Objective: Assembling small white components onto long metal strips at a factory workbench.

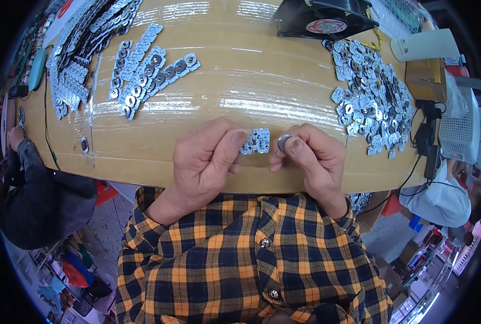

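Note:
My left hand [204, 156] pinches a small white circuit board [261, 140] between thumb and fingers, its outer part sticking out to the right. Across a small gap, a round silver coin cell [283, 142] stands on edge between the thumb and fingers of my right hand [319, 156]. Whether more than one cell is in that grip, I cannot tell. The board and the cell are apart, both held over the near edge of the table. My fingers hide the board's left end.
Strips of joined boards [159, 75] lie at the left, beside a bigger heap of strips [70, 81]. Loose boards [373, 97] are piled at the right. A black fan [327, 19], a white cup [424, 46] and a white basket [459, 127] stand beyond. Other people sit at both sides.

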Demonstrator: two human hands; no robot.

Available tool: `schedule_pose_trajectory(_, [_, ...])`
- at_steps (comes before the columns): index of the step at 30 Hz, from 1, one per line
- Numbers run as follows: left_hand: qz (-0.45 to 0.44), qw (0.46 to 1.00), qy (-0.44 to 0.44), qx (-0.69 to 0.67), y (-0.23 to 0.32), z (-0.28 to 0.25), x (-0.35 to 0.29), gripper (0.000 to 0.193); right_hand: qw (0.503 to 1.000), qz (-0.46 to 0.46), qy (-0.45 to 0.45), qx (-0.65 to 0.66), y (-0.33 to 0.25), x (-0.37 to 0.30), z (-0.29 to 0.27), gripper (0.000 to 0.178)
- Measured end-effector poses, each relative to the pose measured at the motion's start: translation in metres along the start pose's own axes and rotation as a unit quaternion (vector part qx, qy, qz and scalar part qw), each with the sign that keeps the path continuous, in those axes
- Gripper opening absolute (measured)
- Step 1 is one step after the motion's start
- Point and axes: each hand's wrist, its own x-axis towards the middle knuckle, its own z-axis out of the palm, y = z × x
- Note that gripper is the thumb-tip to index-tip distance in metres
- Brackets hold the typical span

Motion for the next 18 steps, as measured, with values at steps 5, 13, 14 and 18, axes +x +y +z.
schedule_pose_trajectory(5, [-0.006, 0.999, -0.025, 0.027, -0.0002, 0.0006, 0.0018, 0.018, 0.993, -0.023, -0.047, -0.101, -0.0007, 0.0034, 0.0022, 0.024])
schedule_pose_trajectory(13, [-0.023, 0.999, -0.036, 0.024, -0.0017, -0.0012, 0.0003, 0.017, 0.997, -0.016, -0.035, -0.07, 0.001, 0.004, 0.0021, 0.024])
schedule_pose_trajectory(14, [-0.028, 0.999, -0.04, 0.023, -0.0013, -0.0005, 0.0005, 0.016, 0.996, 0.0, -0.041, -0.082, -0.0006, 0.004, 0.003, 0.024])
schedule_pose_trajectory(18, [0.052, 0.995, -0.03, 0.081, -0.0062, 0.0042, 0.0017, 0.021, 0.989, -0.061, -0.058, -0.12, 0.0021, 0.0079, -0.0012, 0.024])
